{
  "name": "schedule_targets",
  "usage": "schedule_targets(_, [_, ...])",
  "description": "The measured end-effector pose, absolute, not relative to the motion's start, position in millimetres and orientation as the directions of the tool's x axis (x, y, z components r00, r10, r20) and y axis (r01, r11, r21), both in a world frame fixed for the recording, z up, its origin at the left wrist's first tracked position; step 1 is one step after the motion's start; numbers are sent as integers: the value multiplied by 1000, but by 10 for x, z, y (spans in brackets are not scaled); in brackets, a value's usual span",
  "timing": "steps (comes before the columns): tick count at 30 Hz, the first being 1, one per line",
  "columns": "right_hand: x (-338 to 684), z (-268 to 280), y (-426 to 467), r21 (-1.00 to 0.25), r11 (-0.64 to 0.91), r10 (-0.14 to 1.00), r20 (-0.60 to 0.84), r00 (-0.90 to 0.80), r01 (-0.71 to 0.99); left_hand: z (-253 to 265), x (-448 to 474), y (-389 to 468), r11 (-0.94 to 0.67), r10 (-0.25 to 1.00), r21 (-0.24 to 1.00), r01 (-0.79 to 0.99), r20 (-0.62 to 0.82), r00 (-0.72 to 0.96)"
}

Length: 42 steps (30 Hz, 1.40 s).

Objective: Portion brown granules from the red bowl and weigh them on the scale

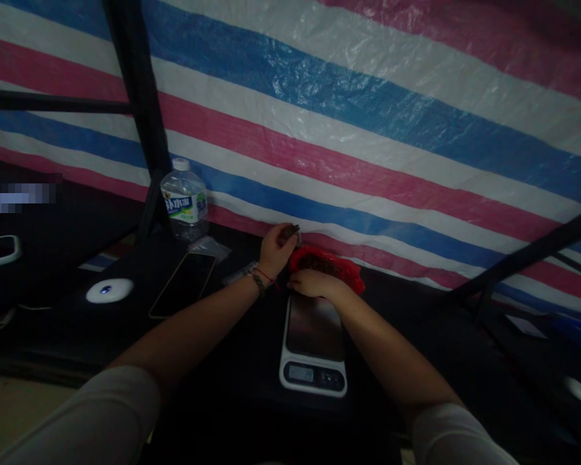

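Note:
My left hand (275,252), with a red cord and a beaded bracelet at the wrist, is raised just left of a red plastic bag (354,276). Its fingers are closed round something small and dark brown with a pale edge, too dim to name. Dark reddish-brown loose bits (325,263) lie in the bag's open mouth. My right hand (312,284) is at the bag's near side, fingers bent together; whatever they hold is hidden. Right behind the white kitchen scale (314,329), it partly covers the far end of the dark weighing plate. The display (301,372) is lit.
A phone (184,284) lies left of my left forearm, beside a white oval device (110,290). A clear plastic bottle (184,200) stands behind, with small clear bags (209,248) at its foot. Striped sheeting (319,148) hangs behind the black table; dark metal posts (138,84) flank it.

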State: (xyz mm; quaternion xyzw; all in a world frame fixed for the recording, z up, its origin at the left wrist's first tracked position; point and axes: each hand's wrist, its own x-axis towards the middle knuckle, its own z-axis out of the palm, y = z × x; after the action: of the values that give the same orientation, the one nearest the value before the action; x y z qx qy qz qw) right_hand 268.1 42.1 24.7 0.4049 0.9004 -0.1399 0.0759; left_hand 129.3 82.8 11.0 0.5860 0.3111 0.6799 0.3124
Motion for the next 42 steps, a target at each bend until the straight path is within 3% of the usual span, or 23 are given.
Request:
schedule_targets(5, [2701,228,431,-238,585,707,-317,-632,775,152,1299,782,-625,778,779,-51,617,-119])
schedule_targets(14, [2808,285,192,-334,520,754,-253,-606,786,130,1322,766,-626,777,780,-2,623,-92])
schedule_targets(19, [3079,411,35,-459,430,853,-76,-517,777,125,1321,764,-640,763,767,36,640,-88])
schedule_targets(22, [3229,518,-259,-457,394,907,50,-419,798,118,1315,755,-634,769,772,43,636,-66])
schedule_targets(25, [3266,513,-739,-411,420,901,81,-426,809,99,1317,735,-629,777,774,73,630,10])
schedule_targets(29, [3228,291,-1298,-314,372,919,-5,-394,873,56,1333,697,-645,763,743,179,638,102])
schedule_targets(34, [3234,33,-1454,-338,251,965,12,-263,907,41,1345,636,-693,719,663,282,662,211])
schedule_targets(42, [3229,-21,-1195,-380,270,962,137,-234,885,170,1384,364,-795,565,587,152,625,538])
